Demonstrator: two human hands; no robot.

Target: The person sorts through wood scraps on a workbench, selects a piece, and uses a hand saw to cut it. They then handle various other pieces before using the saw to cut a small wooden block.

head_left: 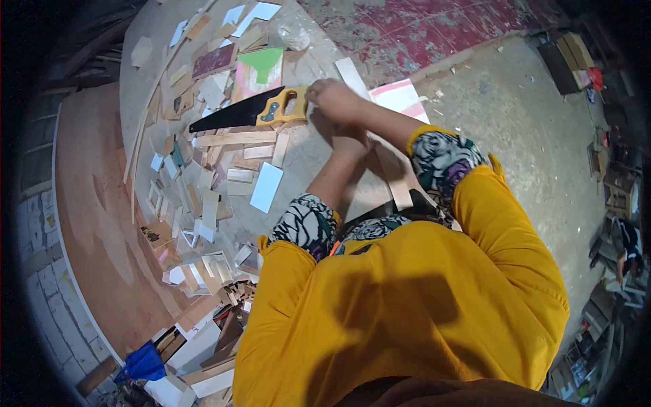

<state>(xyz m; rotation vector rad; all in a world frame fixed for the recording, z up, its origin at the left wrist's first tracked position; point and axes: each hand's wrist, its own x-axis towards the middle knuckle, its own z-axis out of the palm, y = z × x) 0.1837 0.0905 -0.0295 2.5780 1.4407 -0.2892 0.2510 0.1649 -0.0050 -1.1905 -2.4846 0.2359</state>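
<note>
Wooden strip (395,178) partly behind right forearm (392,124)

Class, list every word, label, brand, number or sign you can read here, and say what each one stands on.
No readable text anywhere.
The handsaw: grey patches on its yellow handle, too blurred to tell whether they bear lettering.

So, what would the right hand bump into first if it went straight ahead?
The right hand would probably meet the yellow saw handle. They look almost touching, but depth is unclear.
</note>
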